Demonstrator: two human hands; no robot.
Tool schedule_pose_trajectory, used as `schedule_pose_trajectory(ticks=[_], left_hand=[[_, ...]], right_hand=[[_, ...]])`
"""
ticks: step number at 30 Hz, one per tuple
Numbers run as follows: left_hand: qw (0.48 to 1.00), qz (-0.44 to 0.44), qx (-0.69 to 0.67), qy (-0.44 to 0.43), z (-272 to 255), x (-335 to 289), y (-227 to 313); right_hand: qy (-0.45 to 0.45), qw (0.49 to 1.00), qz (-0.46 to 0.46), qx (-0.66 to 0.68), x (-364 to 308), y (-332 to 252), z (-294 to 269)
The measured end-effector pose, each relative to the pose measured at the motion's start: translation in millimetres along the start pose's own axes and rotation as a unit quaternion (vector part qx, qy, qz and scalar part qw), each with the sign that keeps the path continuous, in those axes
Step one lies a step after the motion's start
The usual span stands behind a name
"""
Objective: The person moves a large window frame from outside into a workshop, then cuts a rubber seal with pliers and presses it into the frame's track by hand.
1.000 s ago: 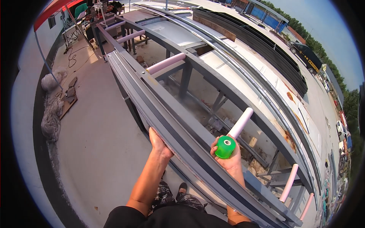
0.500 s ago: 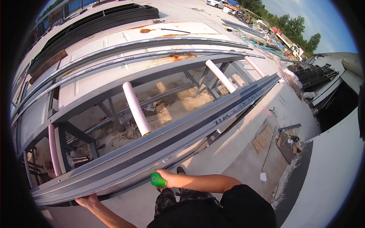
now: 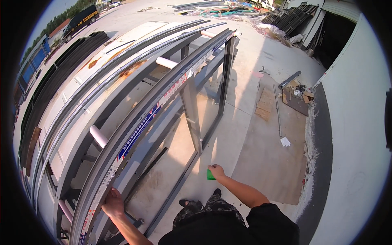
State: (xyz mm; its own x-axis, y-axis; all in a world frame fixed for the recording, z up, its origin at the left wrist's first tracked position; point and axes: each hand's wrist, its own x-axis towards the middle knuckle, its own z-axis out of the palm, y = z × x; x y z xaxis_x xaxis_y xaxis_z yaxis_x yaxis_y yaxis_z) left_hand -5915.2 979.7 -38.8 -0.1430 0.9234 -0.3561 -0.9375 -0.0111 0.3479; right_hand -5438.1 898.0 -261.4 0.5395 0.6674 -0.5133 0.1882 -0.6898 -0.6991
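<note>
A long grey metal profile [image 3: 139, 110] lies along the rack, partly covered with blue and white printed film. My left hand [image 3: 113, 204] grips its near edge, with the fingertips partly hidden against it. In my right hand [image 3: 217, 170] is a small green cylindrical thing [image 3: 211, 174], held out over the floor, apart from the profile. Its exact kind I cannot make out. Pink rollers [image 3: 166, 62] show on the far side of the profile, on the grey steel rack [image 3: 190, 110].
Thin long profiles [image 3: 110, 67] lie beyond the rack, and a stack of dark bars [image 3: 69, 65] is farther left. To my right are brown boards [image 3: 281, 151], a thin rod [image 3: 277, 114], scraps [image 3: 301, 92] and a white wall [image 3: 359, 122]. A dark vehicle [image 3: 81, 20] stands far off.
The view has swung, and the profile now runs more steeply across it with its printed film showing. My right hand has moved away from the profile with the green thing; my left stays on the profile.
</note>
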Motion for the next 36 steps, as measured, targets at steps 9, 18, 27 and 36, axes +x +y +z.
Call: schedule_pose_trajectory(ticks=[9,18,27,36], left_hand=[[0.902,-0.355,0.241,0.049,64.7,-53.2,-200.0],[0.848,-0.442,0.292,0.018,99.4,-46.7,-412.5],[0.771,-0.482,0.415,-0.015,198.0,85.4,-669.6],[0.713,-0.440,0.530,-0.135,408.6,233.7,-978.5]], right_hand=[[0.008,0.964,0.152,-0.220,-26.0,229.1,-212.2],[0.128,0.868,0.380,0.293,26.7,286.1,-318.5],[0.088,0.906,0.212,0.356,292.2,196.3,-375.1],[0.181,0.933,0.310,0.000,388.0,176.0,-549.3]])
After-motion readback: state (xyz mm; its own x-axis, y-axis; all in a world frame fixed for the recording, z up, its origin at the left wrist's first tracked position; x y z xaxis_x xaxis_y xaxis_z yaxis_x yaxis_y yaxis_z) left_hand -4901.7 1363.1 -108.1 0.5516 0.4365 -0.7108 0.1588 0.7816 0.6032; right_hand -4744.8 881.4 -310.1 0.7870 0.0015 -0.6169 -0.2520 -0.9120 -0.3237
